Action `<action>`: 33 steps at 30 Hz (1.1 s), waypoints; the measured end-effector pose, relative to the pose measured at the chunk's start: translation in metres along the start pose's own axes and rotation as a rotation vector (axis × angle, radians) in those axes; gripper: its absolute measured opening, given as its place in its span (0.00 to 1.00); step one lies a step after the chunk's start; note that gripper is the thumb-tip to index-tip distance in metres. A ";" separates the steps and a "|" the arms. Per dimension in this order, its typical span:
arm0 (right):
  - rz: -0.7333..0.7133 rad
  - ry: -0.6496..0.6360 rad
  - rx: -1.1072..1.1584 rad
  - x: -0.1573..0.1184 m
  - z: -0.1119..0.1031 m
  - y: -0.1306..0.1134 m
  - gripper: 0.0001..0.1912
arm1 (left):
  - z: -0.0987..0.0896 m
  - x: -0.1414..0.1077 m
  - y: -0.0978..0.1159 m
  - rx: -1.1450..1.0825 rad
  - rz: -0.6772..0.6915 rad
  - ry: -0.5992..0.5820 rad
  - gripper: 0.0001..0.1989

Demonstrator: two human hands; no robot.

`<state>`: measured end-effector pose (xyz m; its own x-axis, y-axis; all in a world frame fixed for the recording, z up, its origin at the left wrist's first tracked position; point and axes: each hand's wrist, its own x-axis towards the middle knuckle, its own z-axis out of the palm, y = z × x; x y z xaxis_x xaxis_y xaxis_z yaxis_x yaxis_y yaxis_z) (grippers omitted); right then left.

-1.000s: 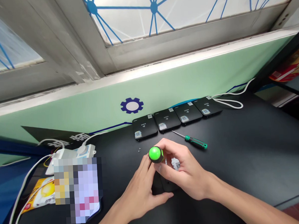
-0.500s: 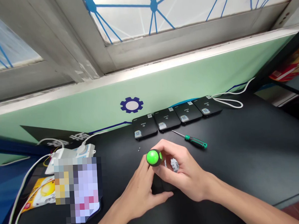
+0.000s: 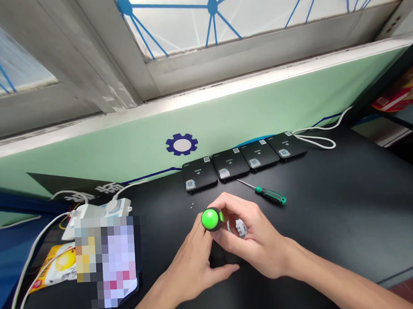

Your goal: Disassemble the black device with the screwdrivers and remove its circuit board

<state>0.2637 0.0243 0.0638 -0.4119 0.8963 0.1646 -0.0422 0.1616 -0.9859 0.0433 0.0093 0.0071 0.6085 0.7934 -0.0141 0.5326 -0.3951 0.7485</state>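
My right hand is closed around an upright screwdriver, seen from above by its bright green handle end. The shaft and tip are hidden beneath the handle and fingers. Under both hands lies a flat black box, mostly covered; a white printed label shows between my right fingers. My left hand grips this box from its left side, thumb along the near edge, the other fingers partly hidden behind the screwdriver. Just beyond my hands, tiny metal bits, perhaps screws, lie on the black table.
Several flat black boxes with stickers stand in a row against the green wall. A second screwdriver, green and black, lies before them. At left are a white power strip, cables, a yellow packet and a blurred-out phone-like object.
The green handle end has shifted very slightly left and down. Both hands keep almost the same pose, and the things on the table have stayed put.
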 end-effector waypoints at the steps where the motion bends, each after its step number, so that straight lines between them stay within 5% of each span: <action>1: -0.001 -0.002 -0.004 0.000 0.000 0.000 0.06 | 0.000 0.000 0.000 0.002 0.003 0.001 0.41; 33: -0.015 0.010 -0.031 0.000 0.001 0.002 0.04 | -0.001 0.001 0.001 0.007 0.010 0.007 0.38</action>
<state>0.2623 0.0242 0.0622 -0.4023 0.8976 0.1801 -0.0198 0.1881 -0.9819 0.0439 0.0098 0.0082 0.6097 0.7926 -0.0022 0.5306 -0.4061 0.7440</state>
